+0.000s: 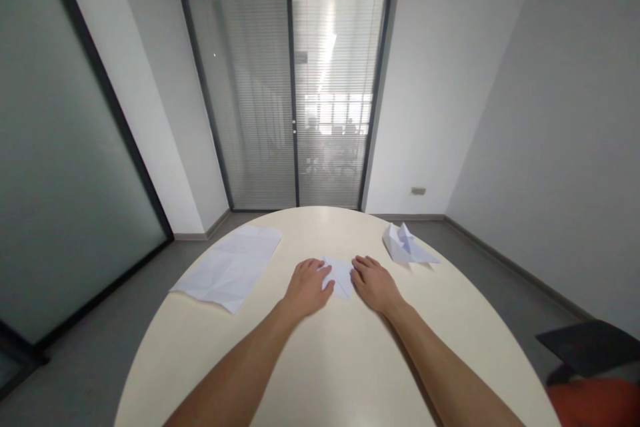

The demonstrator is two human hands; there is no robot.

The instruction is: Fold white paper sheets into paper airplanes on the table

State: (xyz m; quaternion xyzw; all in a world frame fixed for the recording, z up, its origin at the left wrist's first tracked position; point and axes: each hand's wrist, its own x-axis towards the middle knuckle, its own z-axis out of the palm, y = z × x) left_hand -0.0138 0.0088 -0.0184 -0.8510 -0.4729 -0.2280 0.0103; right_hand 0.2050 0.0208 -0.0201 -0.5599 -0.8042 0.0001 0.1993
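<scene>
A small folded white paper [341, 275] lies on the round cream table [320, 353] between my two hands. My left hand [306, 287] rests palm down on the paper's left edge, fingers curled over it. My right hand [374, 282] presses on its right edge with the fingers bent down. Most of the paper shows between the hands; its sides are under my fingers.
A creased, unfolded white sheet [231, 267] lies at the table's left. A folded paper shape [406, 245] sits at the far right edge. A dark chair with an orange part [593, 373] stands at the lower right. Glass doors with blinds [290, 100] are ahead.
</scene>
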